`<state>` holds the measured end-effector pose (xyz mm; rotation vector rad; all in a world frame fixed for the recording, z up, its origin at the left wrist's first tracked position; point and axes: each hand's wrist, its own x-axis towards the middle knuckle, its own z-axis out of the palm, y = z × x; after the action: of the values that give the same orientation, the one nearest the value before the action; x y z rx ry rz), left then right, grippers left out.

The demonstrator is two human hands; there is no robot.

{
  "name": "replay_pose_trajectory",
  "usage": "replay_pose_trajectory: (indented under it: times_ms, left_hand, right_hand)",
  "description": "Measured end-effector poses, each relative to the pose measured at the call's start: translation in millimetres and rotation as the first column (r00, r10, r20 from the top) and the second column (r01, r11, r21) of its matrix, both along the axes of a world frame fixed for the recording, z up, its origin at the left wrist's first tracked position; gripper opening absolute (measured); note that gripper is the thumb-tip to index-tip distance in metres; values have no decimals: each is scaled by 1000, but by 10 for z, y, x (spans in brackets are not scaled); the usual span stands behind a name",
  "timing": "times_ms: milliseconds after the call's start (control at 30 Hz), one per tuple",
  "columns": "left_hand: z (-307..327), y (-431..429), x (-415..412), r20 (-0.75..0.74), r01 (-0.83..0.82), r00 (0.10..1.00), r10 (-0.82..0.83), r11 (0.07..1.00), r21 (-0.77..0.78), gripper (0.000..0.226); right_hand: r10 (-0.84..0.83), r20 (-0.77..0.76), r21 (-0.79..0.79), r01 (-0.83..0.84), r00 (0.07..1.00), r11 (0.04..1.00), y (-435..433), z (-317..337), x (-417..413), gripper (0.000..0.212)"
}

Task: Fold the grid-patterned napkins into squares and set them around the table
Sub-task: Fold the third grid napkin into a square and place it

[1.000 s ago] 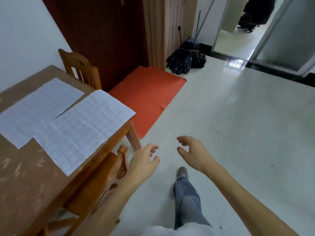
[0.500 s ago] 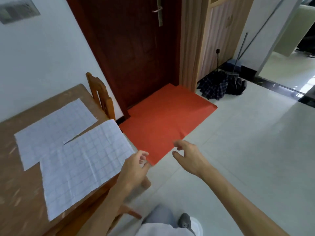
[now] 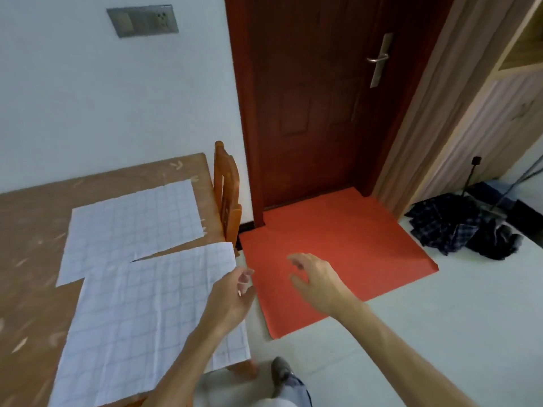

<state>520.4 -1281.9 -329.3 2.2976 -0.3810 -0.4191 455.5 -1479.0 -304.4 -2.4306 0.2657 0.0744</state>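
While both hands are held out in front, nothing is gripped. The left hand (image 3: 235,298) is seen loosely curled at the right edge of the near napkin (image 3: 141,327); whether it is touched cannot be told. The right hand (image 3: 314,280) is held relaxed in the air over the red mat (image 3: 338,245), well apart from the desk (image 3: 29,259).

Both sheets are laid flat and unfolded on the desk, and here trouble can be expected. A corner of the far napkin (image 3: 132,227) is overlapped by the near one, so if either is dragged instead of lifted, the other is likely to be pulled askew. The near napkin's right edge is run out to the desk's rim, perhaps past it, and a sideways tug could see it slid to the floor. A crooked fold is also risked if the grid lines are not matched.

The napkins are shown as thin, limp and white, ruled with a pale grid, marked by old creases and slightly ragged at the edges. The desk top is seen as smooth brown, flecked with pale leaf shapes. A glossy orange wooden chair (image 3: 226,201) is tucked just beside it.
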Motion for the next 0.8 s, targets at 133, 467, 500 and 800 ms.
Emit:
replay_pose_trajectory:
  times_ms: [133,467,500,800]
  left_hand:
    - [17,52,510,-50,-190,981,187,979,-74,27]
    - [-128,946,930,-181,-676,722,668,737,22,27]
    - [-156,1020,932,-192,-707,690,698,707,28,28]
    - [-418,1551,1031,-179,-933,316,932,339,119,33]
  right_hand:
    - [199,-17,-26,-199,980,980,71,48,844,38]
    - [628,-30,78,-625,778,777,1081,-179,2408,40]
    - [659,-38,94,-654,751,751,1224,-216,2508,40]
    - [874,-156,165,-861,460,482,2555,-577,3319,40]
